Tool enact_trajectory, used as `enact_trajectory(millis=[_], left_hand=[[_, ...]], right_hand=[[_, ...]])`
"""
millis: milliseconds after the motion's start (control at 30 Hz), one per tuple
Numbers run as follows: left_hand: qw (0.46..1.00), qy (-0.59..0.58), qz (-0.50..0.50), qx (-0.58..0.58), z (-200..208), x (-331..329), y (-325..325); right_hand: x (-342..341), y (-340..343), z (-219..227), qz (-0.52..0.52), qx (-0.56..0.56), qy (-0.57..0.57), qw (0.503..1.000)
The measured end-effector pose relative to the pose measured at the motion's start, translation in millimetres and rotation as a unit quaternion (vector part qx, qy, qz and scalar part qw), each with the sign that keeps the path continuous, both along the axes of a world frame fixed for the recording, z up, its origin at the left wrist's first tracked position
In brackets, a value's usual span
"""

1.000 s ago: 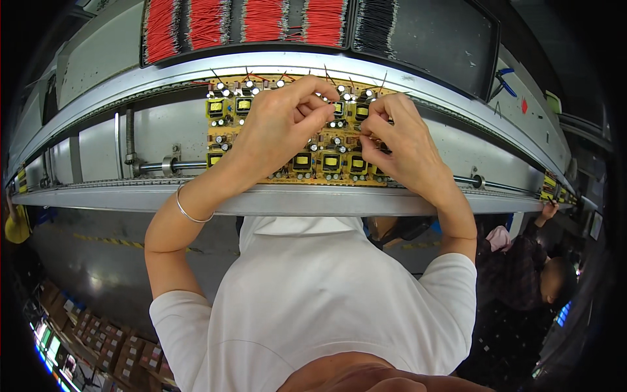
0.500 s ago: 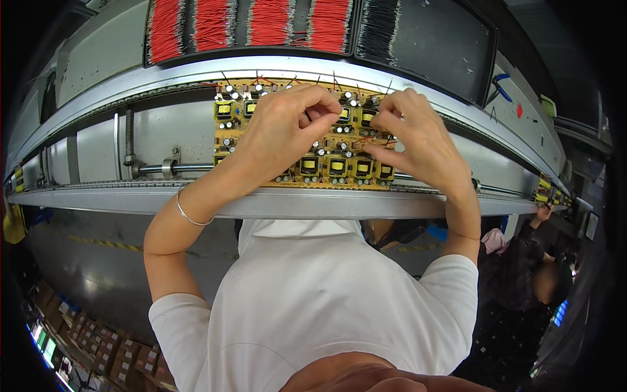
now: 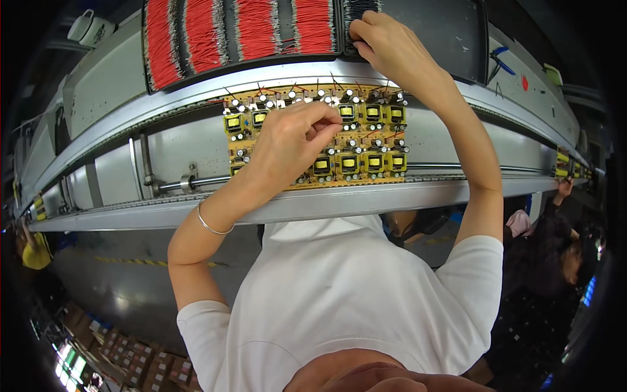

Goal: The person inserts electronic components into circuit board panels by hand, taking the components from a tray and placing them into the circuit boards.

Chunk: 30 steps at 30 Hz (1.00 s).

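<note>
A yellow-brown panel of circuit boards (image 3: 317,183) lies across the rails in front of me, set with capacitors and yellow-topped transformers. Short red and black wires stick up from it. My left hand (image 3: 287,145) is over the panel's middle, thumb and forefinger pinched together; anything tiny between them is too small to make out. Farther off, my right hand (image 3: 398,51) reaches over the far rail into the black tray (image 3: 450,39). Its fingers are curled onto the bundle of black wires (image 3: 361,6), and the hand covers part of that bundle.
Left of the black wires, a second tray holds several rows of red wires (image 3: 208,39). Metal rails (image 3: 326,204) run along both sides of the panel. Blue-handled pliers (image 3: 501,60) lie at the far right. Another person's hand (image 3: 565,188) touches the line at right.
My right hand has left the right part of the panel and gone up and away to the black wires. My left hand stays pinched over the panel. The whole view has shifted somewhat.
</note>
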<state>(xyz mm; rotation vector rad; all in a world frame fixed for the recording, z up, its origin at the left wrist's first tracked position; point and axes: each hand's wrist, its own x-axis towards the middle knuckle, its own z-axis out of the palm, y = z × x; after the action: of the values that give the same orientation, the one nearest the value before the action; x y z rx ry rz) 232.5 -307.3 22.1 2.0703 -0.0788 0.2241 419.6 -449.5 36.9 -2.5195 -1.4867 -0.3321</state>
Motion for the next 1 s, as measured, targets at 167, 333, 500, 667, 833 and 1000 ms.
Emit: enact_trajectory(millis=[167, 333, 500, 667, 833, 1000], left_hand=[[1.000, -0.015, -0.009, 0.011, -6, -1, 0], [0.999, -0.032, -0.012, 0.006, -9, -1, -1], [1.000, -0.019, -0.016, 0.017, -13, -1, 0], [0.996, -0.047, -0.045, 0.058, -22, -1, -1], [0.983, -0.115, -0.080, 0.119, -28, -2, 0], [0.981, -0.126, -0.061, 0.135, -27, -3, 0]], right_hand=[[3, 2, -4, -0.003, -0.016, 0.009, 1.000], [12, -1, -18, 0.053, 0.058, 0.052, 0.996], [-4, -10, -7, 0.054, 0.130, 0.049, 0.989], [-34, -29, 12, 0.038, 0.178, 0.090, 0.979], [-65, -48, 17, -0.008, 0.199, 0.294, 0.935], [-84, -59, 5, -0.028, 0.182, 0.353, 0.917]])
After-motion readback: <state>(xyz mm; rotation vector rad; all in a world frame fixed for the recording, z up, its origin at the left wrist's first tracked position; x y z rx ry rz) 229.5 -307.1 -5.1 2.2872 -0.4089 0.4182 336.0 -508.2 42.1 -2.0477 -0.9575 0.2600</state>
